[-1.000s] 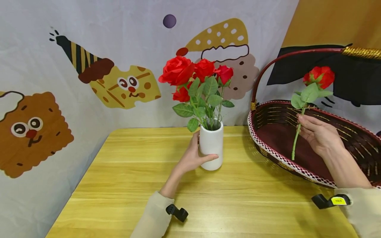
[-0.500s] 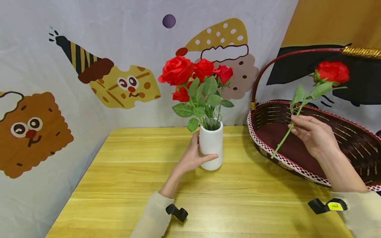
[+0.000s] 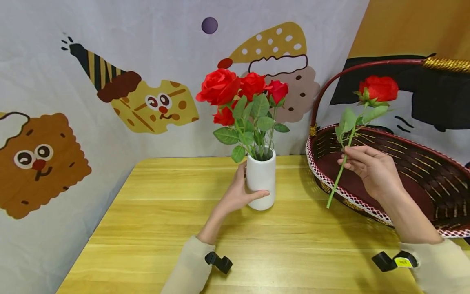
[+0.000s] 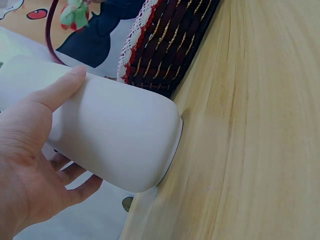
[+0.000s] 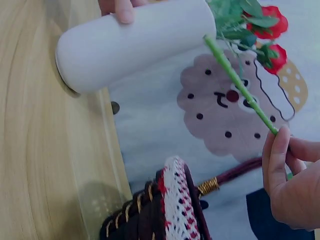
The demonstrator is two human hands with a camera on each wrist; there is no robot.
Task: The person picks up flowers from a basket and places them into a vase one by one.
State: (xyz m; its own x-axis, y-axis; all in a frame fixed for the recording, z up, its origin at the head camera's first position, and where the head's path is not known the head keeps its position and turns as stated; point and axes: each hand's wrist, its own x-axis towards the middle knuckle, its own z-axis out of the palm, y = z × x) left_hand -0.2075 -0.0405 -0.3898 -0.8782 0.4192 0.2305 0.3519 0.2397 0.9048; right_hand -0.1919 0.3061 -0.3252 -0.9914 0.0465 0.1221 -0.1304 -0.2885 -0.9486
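Note:
A white vase (image 3: 261,175) stands upright on the table, and my left hand (image 3: 240,194) grips it round its side, thumb across the front. Several red roses (image 3: 219,87) with green leaves stand in the vase. To the right, my right hand (image 3: 374,171) pinches a single red rose (image 3: 378,88) by its green stem (image 3: 335,184). Its bloom points up and to the right, its cut end down and left. In the left wrist view the thumb and fingers wrap the vase (image 4: 115,125). The right wrist view has the bare stem (image 5: 240,84) in my fingertips (image 5: 280,145).
A dark woven basket (image 3: 371,210) with white lace trim and a tall handle (image 3: 345,75) stands at the right, beneath and behind my right hand. The wooden table (image 3: 158,228) ends at a cartoon-printed cloth (image 3: 161,36) at the back.
My right hand has moved left and slightly down with the single rose, and the stem has tilted, so its lower end now lies further left. The left hand and vase have stayed put.

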